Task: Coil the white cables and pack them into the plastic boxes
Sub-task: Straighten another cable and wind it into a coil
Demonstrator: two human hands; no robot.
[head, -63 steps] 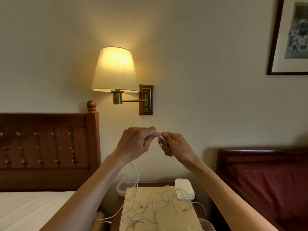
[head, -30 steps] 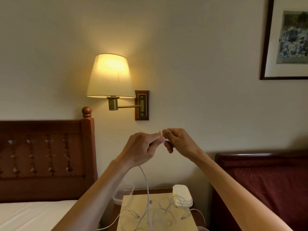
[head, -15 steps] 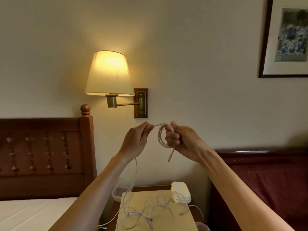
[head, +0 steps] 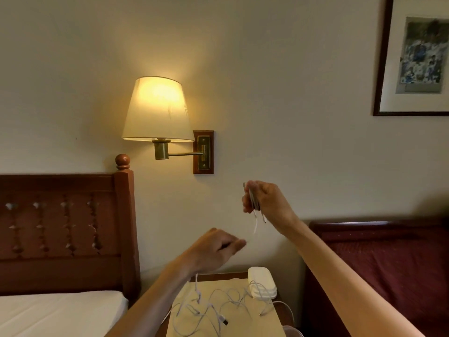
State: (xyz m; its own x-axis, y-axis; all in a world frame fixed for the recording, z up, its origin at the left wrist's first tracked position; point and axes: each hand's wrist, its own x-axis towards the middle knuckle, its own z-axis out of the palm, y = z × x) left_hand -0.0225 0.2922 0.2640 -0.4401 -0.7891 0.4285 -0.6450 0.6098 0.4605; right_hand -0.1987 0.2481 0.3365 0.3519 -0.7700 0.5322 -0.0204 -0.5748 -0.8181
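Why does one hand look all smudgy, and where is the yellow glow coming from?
In the head view, the left hand is smeared by motion blur; the right hand, holding the coiled cable, is sharper. The lit wall lamp casts the yellow glow on the wall.

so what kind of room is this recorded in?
Likely a hotel or guest bedroom. A lit brass swing-arm wall lamp with cream shade hangs between a dark wooden headboard with a white mattress and a second bed in maroon cover; a framed picture hangs on the wall.
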